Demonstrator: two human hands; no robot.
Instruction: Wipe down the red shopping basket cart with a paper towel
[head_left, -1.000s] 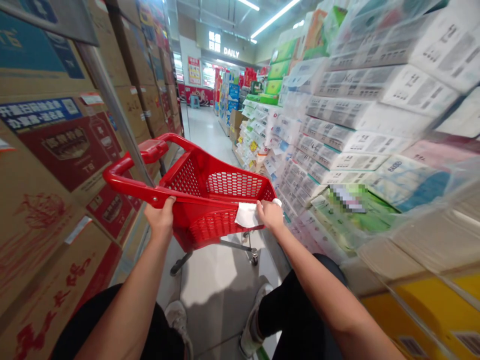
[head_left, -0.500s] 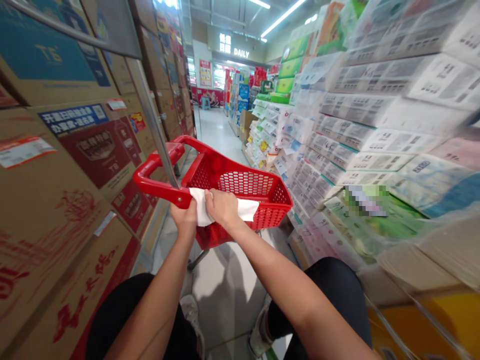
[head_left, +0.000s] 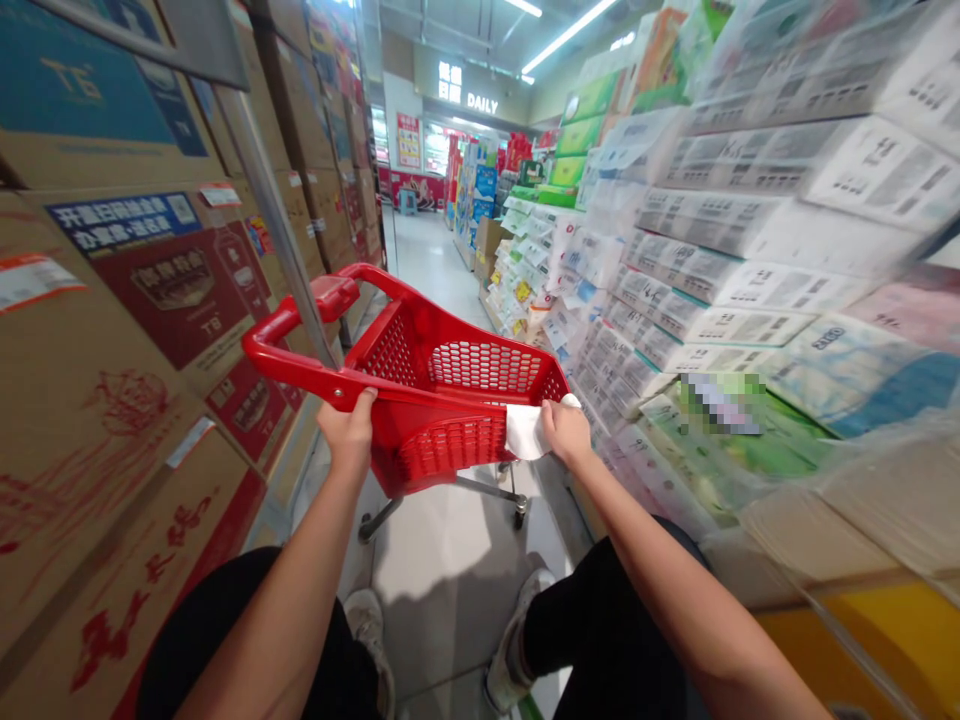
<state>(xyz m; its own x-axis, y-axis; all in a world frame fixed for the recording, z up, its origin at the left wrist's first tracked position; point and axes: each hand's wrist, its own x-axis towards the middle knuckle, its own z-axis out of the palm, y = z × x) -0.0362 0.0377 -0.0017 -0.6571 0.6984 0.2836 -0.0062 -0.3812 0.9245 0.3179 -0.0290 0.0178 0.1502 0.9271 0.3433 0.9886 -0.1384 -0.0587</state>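
Note:
A red plastic shopping cart (head_left: pixel 450 440) stands sideways before me, its handle toward the left and its perforated basket toward the right. My left hand (head_left: pixel 349 428) grips the near rim just by the handle joint, with the thumb on top. At the far right corner of the basket, my right hand (head_left: pixel 566 430) is closed on a white cloth (head_left: pixel 527 432), which drapes over the near rim and side wall. The fingers of both hands are partly hidden.
Cardboard cartons (head_left: pixel 150 420) are stacked along the left. A metal pole (head_left: pixel 274 215) rises by the cart handle. Wrapped tissue packs (head_left: pixel 697 230) are piled on the right. A tiled aisle (head_left: pixel 431 245) runs ahead to a small blue stool (head_left: pixel 407 200).
My right hand has slid along the near rim to the right with the cloth, from near the left hand to the basket's corner. The left hand still grips the rim.

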